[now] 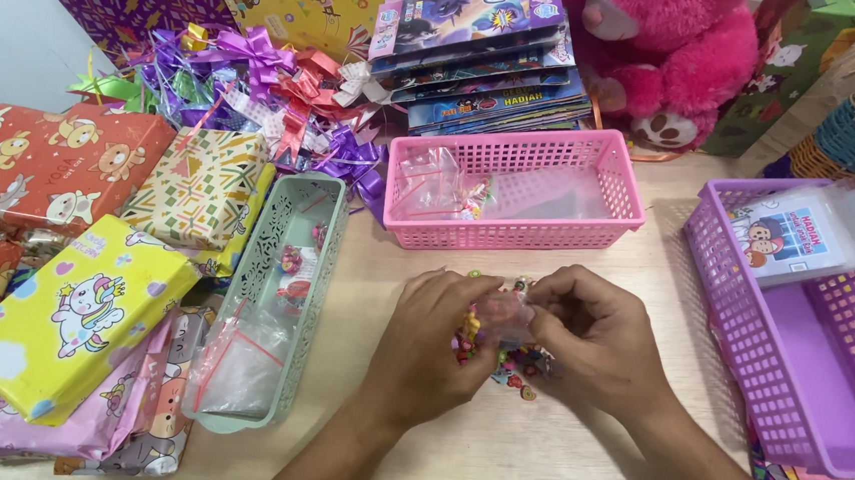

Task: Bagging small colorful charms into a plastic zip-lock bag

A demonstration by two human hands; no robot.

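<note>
Both forearms come in from bottom, hands meet mid-table. Left hand (436, 336) and right hand (586, 336) each pinch a small clear bag (504, 316) between fingertips, just above loose beads (514, 368) on the table (533, 458). Pink basket (513, 231) behind: clear bags inside. Green tray (331, 263) left: bags, few beads. Purple basket (791, 346) right: printed packet.

The left hand (430, 345) and right hand (591, 342) hide most of the small clear bag (502, 317) and the tiny colourful pieces (517, 369), too small to identify. The purple basket (793, 326) runs off the right edge, and the pink plush toy (671, 57) is cut off at the far edge.
</note>
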